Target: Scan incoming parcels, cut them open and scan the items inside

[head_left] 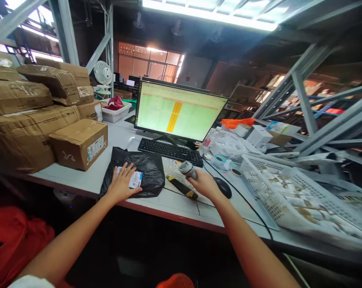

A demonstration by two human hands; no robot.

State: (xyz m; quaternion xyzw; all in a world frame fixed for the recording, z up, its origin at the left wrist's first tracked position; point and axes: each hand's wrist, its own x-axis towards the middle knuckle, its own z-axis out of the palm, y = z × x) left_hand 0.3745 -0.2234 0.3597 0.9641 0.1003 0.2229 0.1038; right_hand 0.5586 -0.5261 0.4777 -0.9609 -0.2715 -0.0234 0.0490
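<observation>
I see a long white desk [121,134]. Big brown cardboard boxes [31,132] are piled on its left side. A wide black computer screen [159,108], lit pale green with a yellow stripe, stands at the back. At the right sits a white plastic basket [265,196] full of little things I can't make out. A flat, crinkly black plastic bag [152,168] lies near the front edge, before a long black keyboard [171,151]. The person's left hand [121,186] lies flat on it, fingers spread wide. The right hand [205,184] is curled around a grey-and-white scanner [187,168]. A black-and-yellow knife [182,188] lies between the hands. A white paper label [135,180] shows on the bag, partly under the left hand.
</observation>
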